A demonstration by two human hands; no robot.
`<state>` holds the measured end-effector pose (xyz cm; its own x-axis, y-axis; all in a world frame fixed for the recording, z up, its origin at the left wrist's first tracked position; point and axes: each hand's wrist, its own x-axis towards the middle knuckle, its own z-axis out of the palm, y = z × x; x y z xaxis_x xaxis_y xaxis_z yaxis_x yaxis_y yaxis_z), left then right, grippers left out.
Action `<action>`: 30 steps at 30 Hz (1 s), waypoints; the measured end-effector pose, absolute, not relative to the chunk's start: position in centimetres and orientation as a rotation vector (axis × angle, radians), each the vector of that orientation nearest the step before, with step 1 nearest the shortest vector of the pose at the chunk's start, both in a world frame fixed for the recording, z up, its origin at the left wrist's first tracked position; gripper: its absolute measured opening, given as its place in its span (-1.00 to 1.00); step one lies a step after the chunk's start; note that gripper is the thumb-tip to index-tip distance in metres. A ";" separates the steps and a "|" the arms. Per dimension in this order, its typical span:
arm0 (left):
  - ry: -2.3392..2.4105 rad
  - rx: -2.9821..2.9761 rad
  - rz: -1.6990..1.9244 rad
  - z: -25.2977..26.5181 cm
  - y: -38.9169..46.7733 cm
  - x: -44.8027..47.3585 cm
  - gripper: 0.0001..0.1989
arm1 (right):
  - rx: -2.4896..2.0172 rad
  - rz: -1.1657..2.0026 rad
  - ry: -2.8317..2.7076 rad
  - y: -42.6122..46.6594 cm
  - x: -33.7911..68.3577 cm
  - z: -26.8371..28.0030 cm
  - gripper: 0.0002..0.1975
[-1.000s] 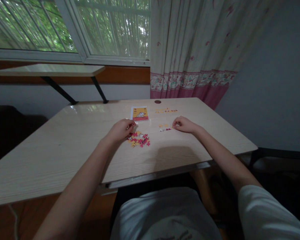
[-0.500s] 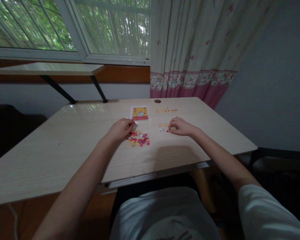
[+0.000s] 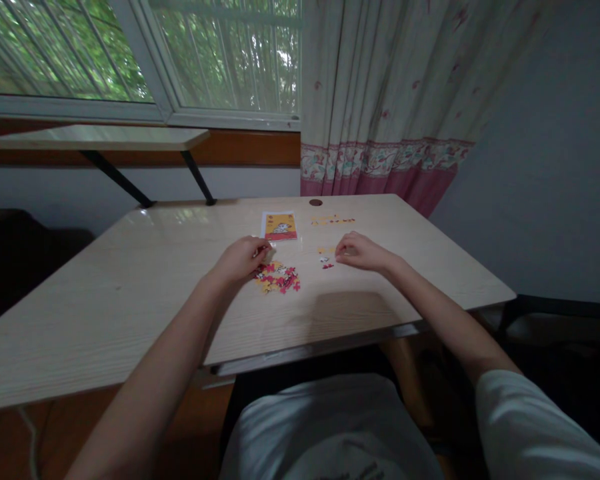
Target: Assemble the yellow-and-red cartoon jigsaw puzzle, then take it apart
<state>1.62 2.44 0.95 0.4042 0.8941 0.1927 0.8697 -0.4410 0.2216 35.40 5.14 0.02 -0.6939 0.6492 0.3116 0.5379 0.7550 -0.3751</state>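
My left hand (image 3: 247,259) has its fingers drawn together above the far left side of a pile of red, yellow and white jigsaw puzzle pieces (image 3: 280,277). What sits between its fingertips is too small to make out. Bent and slightly apart, the fingers of my right hand (image 3: 356,252) are just beside a small group of pieces. A red puzzle piece (image 3: 328,266) lies there on the table, with a white puzzle piece (image 3: 324,259) behind it. Yellow puzzle pieces (image 3: 321,251) are farther back, partly hidden by my fingers.
A picture card (image 3: 281,227) with a white cartoon figure on yellow and red lies beyond the pile. Rows of yellow and red pieces (image 3: 343,221) are at the back right of the wooden table (image 3: 145,300). A raised shelf (image 3: 105,138) stands at the back left.
The red puzzle piece, at my right fingertips before, now lies a little to the left, apart from them. My right hand has shifted slightly; my left hand has stayed almost still.
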 end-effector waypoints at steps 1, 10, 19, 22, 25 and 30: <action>1.614 2.564 0.435 0.9 2.4 1.6 -0.72 | -0.987 0.368 -2.484 5.3 36.2 0.3 -0.87; 1.601 2.573 0.461 0.6 2.7 1.4 -0.73 | -1.460 0.862 -2.484 6.8 41.2 0.4 -0.74; 1.611 2.585 0.463 0.4 2.8 1.3 -0.74 | -1.280 0.993 -2.515 6.1 39.1 -0.1 -0.63; 1.595 2.586 0.479 0.5 2.7 1.3 -0.74 | -1.230 0.974 -2.471 5.6 37.5 -0.6 -0.65; 1.620 2.568 0.467 0.6 2.7 1.4 -0.73 | -1.156 0.946 -2.456 5.1 36.3 -0.9 -0.68; 1.635 2.573 0.464 0.7 2.6 1.4 -0.72 | -1.125 0.802 -2.485 4.9 36.1 -0.5 -0.74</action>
